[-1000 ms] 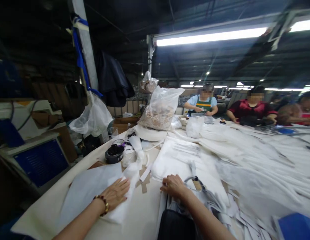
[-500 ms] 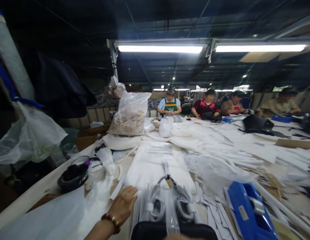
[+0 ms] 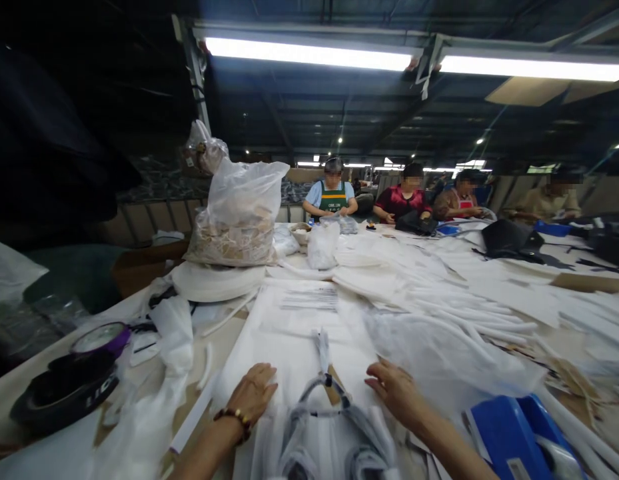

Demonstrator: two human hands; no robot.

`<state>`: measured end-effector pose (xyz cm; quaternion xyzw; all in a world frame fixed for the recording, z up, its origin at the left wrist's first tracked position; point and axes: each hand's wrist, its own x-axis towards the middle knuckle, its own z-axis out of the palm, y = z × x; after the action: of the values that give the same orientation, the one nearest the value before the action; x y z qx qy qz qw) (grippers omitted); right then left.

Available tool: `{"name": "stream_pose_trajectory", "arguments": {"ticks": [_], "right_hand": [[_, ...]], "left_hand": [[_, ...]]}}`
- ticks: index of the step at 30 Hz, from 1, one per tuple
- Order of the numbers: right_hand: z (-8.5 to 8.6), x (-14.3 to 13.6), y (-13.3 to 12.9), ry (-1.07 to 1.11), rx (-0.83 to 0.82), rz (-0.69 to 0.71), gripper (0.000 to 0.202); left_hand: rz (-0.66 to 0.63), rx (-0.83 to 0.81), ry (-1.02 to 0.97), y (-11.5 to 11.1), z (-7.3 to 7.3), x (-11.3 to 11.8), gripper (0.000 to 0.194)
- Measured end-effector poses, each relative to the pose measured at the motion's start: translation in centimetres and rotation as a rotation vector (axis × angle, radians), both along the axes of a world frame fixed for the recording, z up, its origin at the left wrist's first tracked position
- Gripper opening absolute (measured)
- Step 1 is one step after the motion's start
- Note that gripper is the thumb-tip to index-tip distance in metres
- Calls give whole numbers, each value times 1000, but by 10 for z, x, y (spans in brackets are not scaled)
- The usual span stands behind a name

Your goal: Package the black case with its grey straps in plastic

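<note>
My left hand rests with outstretched fingers at the left edge of a stack of white foam sheets. It wears a beaded bracelet. Over the right side of the stack is my right hand, its fingers apart and slightly bent, nothing visible in them. Between the hands lies a bag with looped handles, covered in clear plastic and white wrapping. Its lower part is cut off by the frame and blurred. A crumpled clear plastic sheet lies just beyond my right hand.
A blue tape dispenser stands at front right. Black strap and purple-edged tape roll lie left. A filled clear bag stands at the back. Several co-workers sit across the table, one in a green apron.
My right hand has come up from the bottom edge to the stack's right side. The handled bag sits lower in view, its black part now out of frame. The camera has shifted.
</note>
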<state>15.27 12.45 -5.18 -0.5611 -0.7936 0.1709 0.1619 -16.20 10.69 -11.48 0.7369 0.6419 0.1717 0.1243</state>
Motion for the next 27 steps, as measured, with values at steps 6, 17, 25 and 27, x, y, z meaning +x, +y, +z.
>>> {"name": "stream_pose_trajectory", "arguments": {"ticks": [6,17,25,27], "right_hand": [[-34,1,18,-188,-12,333,29],[-31,-1,16,-221,43,394,31],[-31,2,21,277,-251,389,46],[-22,-4,22,382,-357,460,40]], "left_hand": [[-115,-169,-89,14,6,19,50],[-266,-543,-691,35,45,78,24],[-212,-836,-1126,13,65,84,53],[-213,-824,-1190,8,70,84,57]]}}
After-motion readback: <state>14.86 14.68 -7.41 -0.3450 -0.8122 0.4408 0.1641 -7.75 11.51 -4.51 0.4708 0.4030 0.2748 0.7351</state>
